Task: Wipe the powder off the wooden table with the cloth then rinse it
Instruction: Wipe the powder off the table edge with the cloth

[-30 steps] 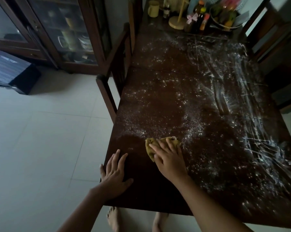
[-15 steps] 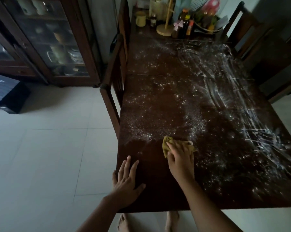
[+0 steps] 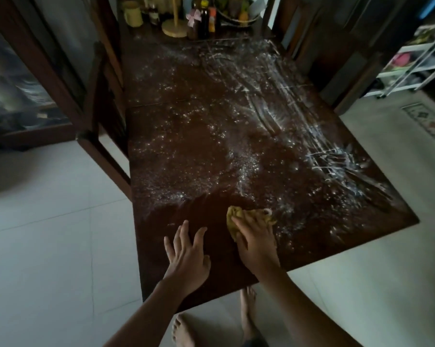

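Left hand (image 3: 186, 256): lay flat, fingers spread, holding nothing, apparently bracing on the wiped near strip of table (image 3: 206, 211). Right hand (image 3: 255, 239): fingers laid over the bunched yellow cloth (image 3: 236, 216), pressing it against the edge of the powder (image 3: 246, 169), which covered the middle and far table. Bottles (image 3: 204, 21): far end.

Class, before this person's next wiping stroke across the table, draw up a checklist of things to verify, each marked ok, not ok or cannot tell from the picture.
1. Cloth under control: right hand presses the yellow cloth on the wooden table: ok.
2. Left hand rests on the table beside the cloth, out of its path: ok.
3. Near strip by the hands wiped bare: ok.
4. Table free of powder: it lies across the middle and far right: not ok.
5. Bottles at the far end stand clear of the next stroke: ok.
6. Cloth clean enough to go on: cannot tell.
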